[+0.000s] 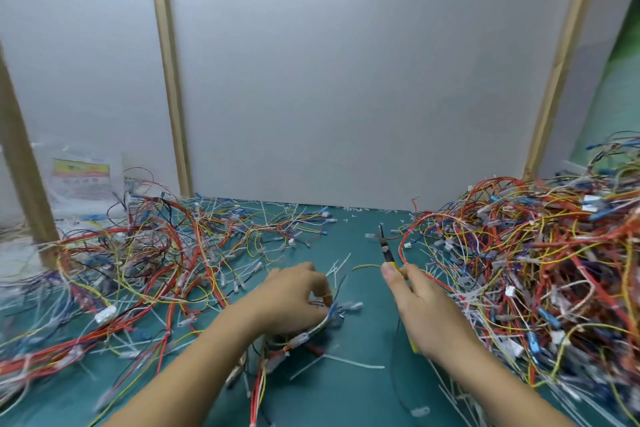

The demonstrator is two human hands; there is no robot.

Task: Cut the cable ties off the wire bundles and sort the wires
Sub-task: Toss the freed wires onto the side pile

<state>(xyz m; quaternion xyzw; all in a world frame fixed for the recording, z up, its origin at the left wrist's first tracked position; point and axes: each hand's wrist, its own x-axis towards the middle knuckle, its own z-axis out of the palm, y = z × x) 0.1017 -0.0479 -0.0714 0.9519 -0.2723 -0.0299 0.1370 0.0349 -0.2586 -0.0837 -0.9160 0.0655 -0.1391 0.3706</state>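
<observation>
My left hand [294, 295] grips a small wire bundle [304, 336] of red, yellow and white wires with blue connectors, low on the green mat [353, 392]. My right hand [426, 308] holds yellow-handled cutters [386, 248], whose dark jaws point away from me, about a hand's width right of the bundle. A big heap of tied wires [540, 253] lies on the right. Spread loose wires [149, 253] cover the left.
Cut white cable ties [353, 362] litter the mat between and around my hands. A white panel wall [346, 80] with wooden posts closes the back. A plastic bag with a printed label [81, 177] leans at the far left.
</observation>
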